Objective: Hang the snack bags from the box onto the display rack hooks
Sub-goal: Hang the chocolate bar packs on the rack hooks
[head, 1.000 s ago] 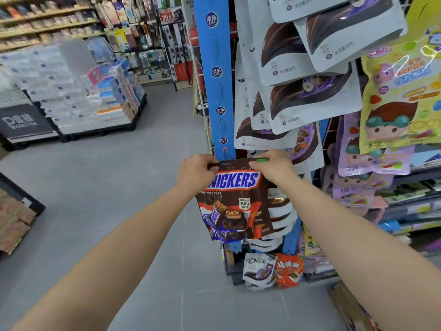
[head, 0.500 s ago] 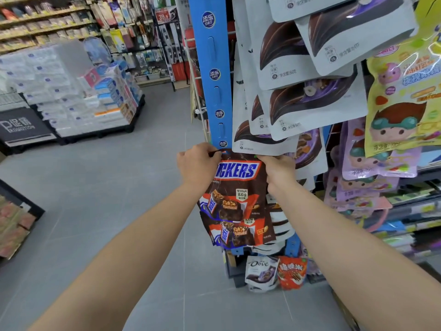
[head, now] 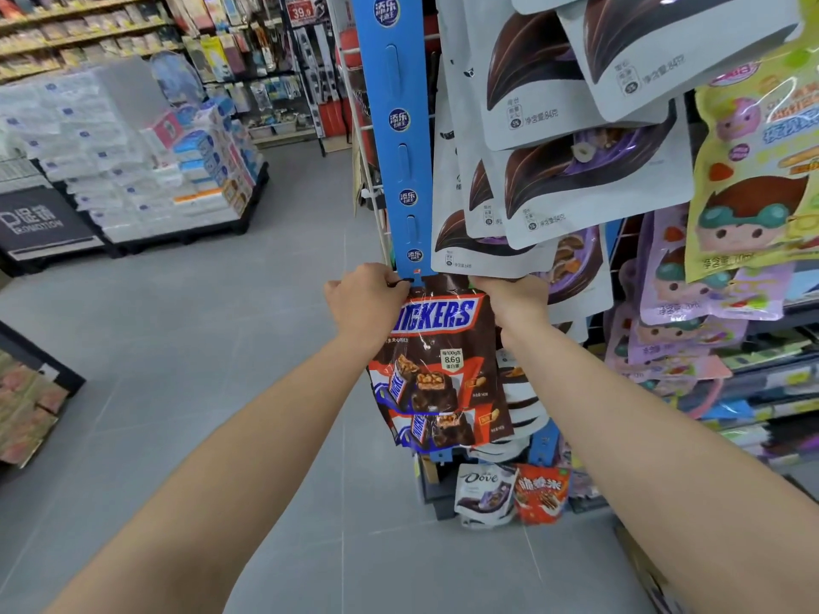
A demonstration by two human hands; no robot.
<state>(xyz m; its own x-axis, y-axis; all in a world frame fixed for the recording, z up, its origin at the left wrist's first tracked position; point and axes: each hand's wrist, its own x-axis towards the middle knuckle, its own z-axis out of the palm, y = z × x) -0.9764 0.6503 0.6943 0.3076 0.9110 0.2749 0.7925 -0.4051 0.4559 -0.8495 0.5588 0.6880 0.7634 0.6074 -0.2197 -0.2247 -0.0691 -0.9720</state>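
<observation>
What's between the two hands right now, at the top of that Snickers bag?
In the head view, only the Snickers bag's top edge spans between the left hand and right hand; both grip its upper corners, just beneath the blue hanging strip.

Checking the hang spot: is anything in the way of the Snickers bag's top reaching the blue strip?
Nothing visible blocks it: the Snickers bag top already meets the blue strip lower end; white pouches overhang its right corner.

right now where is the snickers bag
The Snickers bag is centre frame, held at its top corners by the left hand and right hand, just below the blue hanging strip.
</observation>
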